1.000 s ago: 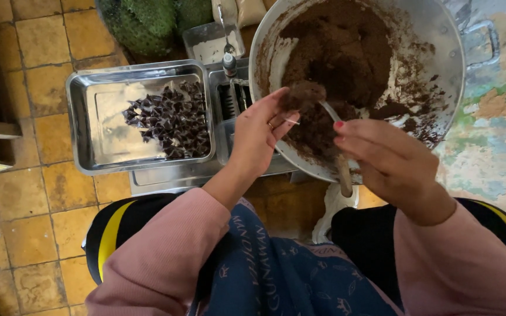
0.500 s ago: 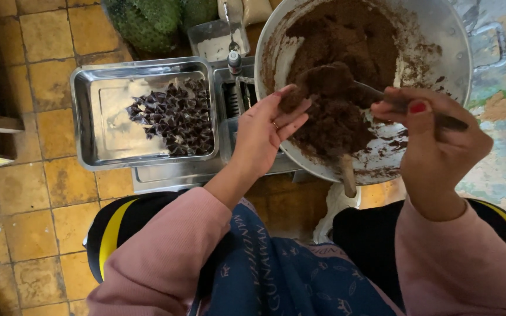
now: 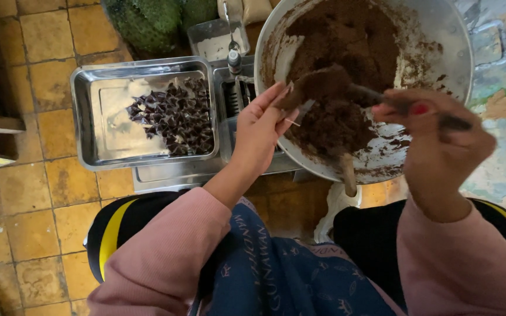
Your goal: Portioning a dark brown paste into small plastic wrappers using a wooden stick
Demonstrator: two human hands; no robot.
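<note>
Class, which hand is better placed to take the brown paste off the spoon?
Left. The left hand is open with fingertips at the loaded spoon, while the right hand grips the spoon's handle.

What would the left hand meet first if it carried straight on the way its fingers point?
The left hand points up and to the right, its fingertips already at the loaded spoon of brown paste that the right hand holds. Past that lies the paste in the metal bowl, though depth is hard to judge.
</note>
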